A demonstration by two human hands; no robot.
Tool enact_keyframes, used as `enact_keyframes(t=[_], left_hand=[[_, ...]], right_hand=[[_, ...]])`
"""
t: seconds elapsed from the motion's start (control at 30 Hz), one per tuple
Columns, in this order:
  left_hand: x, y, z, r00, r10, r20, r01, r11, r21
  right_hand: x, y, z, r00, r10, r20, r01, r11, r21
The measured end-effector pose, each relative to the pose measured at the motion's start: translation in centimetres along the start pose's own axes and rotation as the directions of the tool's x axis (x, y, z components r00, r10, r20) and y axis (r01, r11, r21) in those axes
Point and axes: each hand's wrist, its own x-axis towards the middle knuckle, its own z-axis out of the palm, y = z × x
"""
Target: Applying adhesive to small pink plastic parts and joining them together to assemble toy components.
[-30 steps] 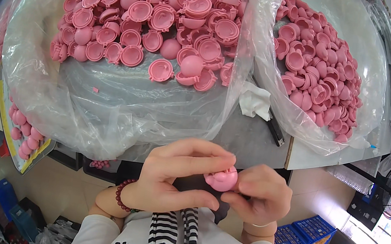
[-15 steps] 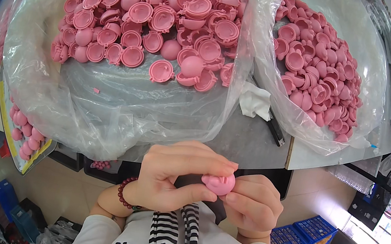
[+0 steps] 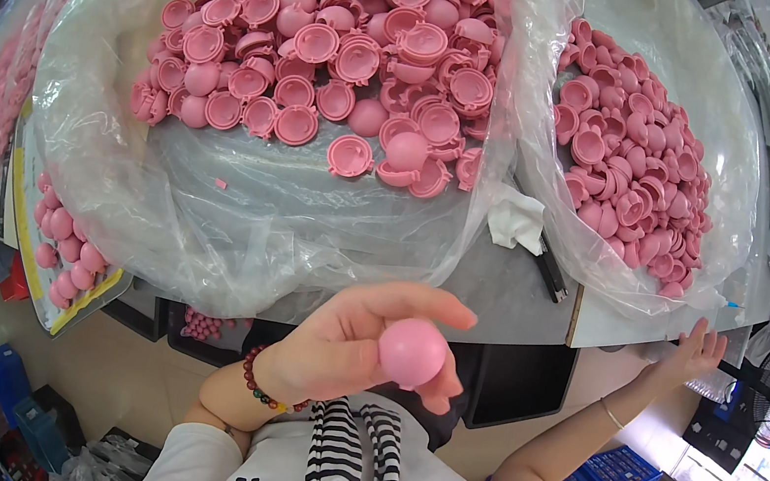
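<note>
Head view: the left hand (image 3: pixel 358 351) grips a pink ball (image 3: pixel 412 353) between thumb and fingers, close above the striped shirt (image 3: pixel 349 479). The right hand (image 3: pixel 694 355) is stretched out to the right with open, spread fingers at the table edge (image 3: pixel 611 324). Beyond the left hand lies a clear bag (image 3: pixel 239 219) heaped with pink shells (image 3: pixel 332 63).

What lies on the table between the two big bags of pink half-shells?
In the head view, a crumpled white cloth and a black pen-like tool lie on the grey table between the middle bag and right bag.
</note>
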Motion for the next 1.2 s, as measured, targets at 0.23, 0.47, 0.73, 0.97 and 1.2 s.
enact_keyframes(t=[0.23, 0.47, 0.73, 0.97, 1.2], left_hand=[[-0.2, -0.3, -0.5, 0.992, 0.121, 0.026, -0.123, 0.988, 0.095], [-0.7, -0.4, -1.6, 0.961, 0.251, 0.114, -0.268, 0.949, 0.167], [-0.9, -0.4, -1.7, 0.943, 0.331, 0.045, -0.333, 0.922, 0.196], [-1.1, -0.2, -1.9, 0.93, 0.341, 0.134, -0.366, 0.858, 0.36], [-1.4, -0.4, -2.2, 0.931, 0.346, 0.116, -0.364, 0.859, 0.359]], right_hand=[[2.8, 1.4, 0.9, 0.953, 0.109, 0.283, -0.103, 0.994, -0.035], [0.2, -1.9, 1.9, 0.981, -0.031, 0.193, 0.042, 0.998, -0.051], [-7.6, -8.7, 0.7, 0.932, 0.029, 0.362, -0.128, 0.96, 0.25], [-11.3, -10.6, 1.8, 0.863, -0.031, 0.504, 0.009, 0.999, 0.047], [-12.1, -11.9, 1.9, 0.932, -0.186, 0.311, 0.175, 0.982, 0.065]])
